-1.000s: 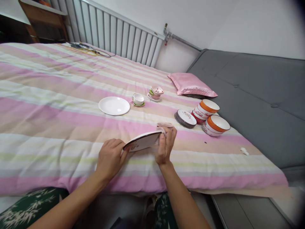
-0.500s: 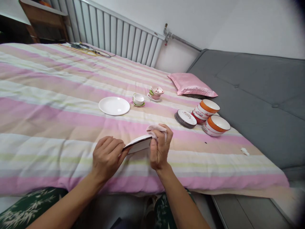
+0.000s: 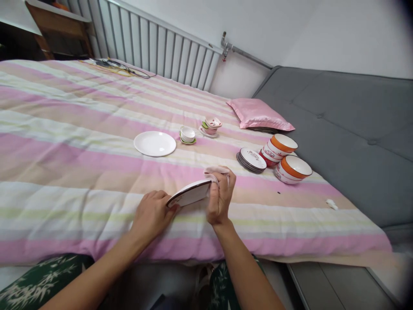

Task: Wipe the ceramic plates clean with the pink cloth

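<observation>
A white plate [image 3: 191, 195] with a dark rim and some red pattern is held tilted above the near side of the bed. My left hand [image 3: 154, 215] grips its left edge, thumb on the near face. At the opposite edge, my right hand [image 3: 222, 196] is closed around a pale pink cloth [image 3: 217, 170] that wraps over the rim. Beyond them a white oval plate [image 3: 155, 144] lies flat on the striped bedspread. To the right sits a stack of dark-rimmed plates [image 3: 253, 159].
Two stacks of orange-rimmed bowls [image 3: 293, 168] stand by the grey headboard [image 3: 348, 112]. Small white dishes [image 3: 187, 134] and patterned dishes [image 3: 213, 125] are stacked mid-bed. A pink pillow [image 3: 260, 113], cables [image 3: 119, 66] and a crumpled white scrap [image 3: 331, 204] also lie on the bed.
Both hands and the plate have shifted slightly right. The plate has turned a little, so more of its patterned face shows. The cloth has moved along with my right hand.
</observation>
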### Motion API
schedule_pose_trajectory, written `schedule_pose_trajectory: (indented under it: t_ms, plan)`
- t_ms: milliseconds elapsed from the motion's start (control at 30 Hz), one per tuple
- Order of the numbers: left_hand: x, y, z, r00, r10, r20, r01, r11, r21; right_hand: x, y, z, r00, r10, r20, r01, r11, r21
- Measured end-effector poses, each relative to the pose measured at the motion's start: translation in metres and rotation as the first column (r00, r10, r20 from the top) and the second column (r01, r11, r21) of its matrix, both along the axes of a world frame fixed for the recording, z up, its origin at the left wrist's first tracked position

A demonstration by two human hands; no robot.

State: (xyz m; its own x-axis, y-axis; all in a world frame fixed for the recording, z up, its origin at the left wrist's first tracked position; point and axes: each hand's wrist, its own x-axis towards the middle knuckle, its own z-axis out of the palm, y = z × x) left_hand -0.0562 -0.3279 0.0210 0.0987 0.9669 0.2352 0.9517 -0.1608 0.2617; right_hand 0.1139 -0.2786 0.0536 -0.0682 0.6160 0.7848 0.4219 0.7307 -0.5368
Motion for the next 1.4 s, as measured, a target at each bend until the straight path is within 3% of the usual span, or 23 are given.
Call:
schedule_pose_trajectory:
  t_ms: [100, 233, 500, 700, 833, 933, 1033, 1100, 1200, 1300, 1400]
  plan:
    - [0.001, -0.001, 0.001, 0.998, -0.021, 0.052, 0.020, 0.999, 0.028, 0.001, 0.002, 0.000, 0.999, -0.030, -0.042, 0.029, 1.000, -0.009]
    - [0.000, -0.004, 0.002, 0.998, -0.020, 0.061, 0.006, 0.974, 0.227, 0.003, 0.004, -0.002, 0.994, -0.059, -0.091, 0.057, 0.998, -0.020]
    - [-0.006, -0.006, 0.015, 0.998, -0.007, -0.062, 0.043, 0.797, 0.603, 0.001, 0.003, -0.004, 0.995, -0.052, -0.089, 0.052, 0.999, -0.008]
    - [-0.006, -0.006, 0.018, 0.992, -0.072, -0.100, 0.122, 0.674, 0.729, -0.001, -0.004, -0.005, 0.999, -0.038, 0.025, 0.037, 0.999, 0.030]
    - [-0.005, -0.008, 0.020, 0.989, -0.101, -0.107, 0.147, 0.636, 0.758, -0.002, -0.006, -0.005, 0.997, -0.040, 0.073, 0.036, 0.998, 0.050]
    - [-0.004, -0.008, 0.023, 0.991, -0.107, -0.081, 0.132, 0.658, 0.742, -0.003, -0.006, -0.004, 0.998, -0.010, 0.057, 0.008, 0.999, 0.032]
    - [-0.003, -0.007, 0.022, 0.998, -0.065, -0.027, 0.067, 0.750, 0.658, -0.003, -0.004, -0.004, 0.999, 0.010, 0.037, -0.010, 1.000, 0.005]
    - [-0.003, -0.005, 0.017, 1.000, -0.021, -0.010, 0.023, 0.849, 0.528, -0.002, -0.002, -0.004, 1.000, 0.003, 0.026, -0.003, 1.000, -0.003]
    - [-0.002, -0.002, 0.007, 1.000, -0.004, -0.016, 0.007, 0.974, 0.225, -0.001, -0.001, -0.003, 1.000, 0.004, -0.001, -0.004, 1.000, -0.008]
    - [0.000, -0.001, 0.000, 0.999, 0.001, -0.039, 0.002, 0.998, 0.058, 0.000, 0.000, -0.002, 0.999, 0.008, -0.038, -0.009, 1.000, -0.014]
    - [0.001, -0.002, -0.001, 0.998, -0.006, -0.057, 0.012, 0.995, 0.103, 0.001, 0.002, -0.001, 0.998, 0.004, -0.070, -0.005, 1.000, -0.020]
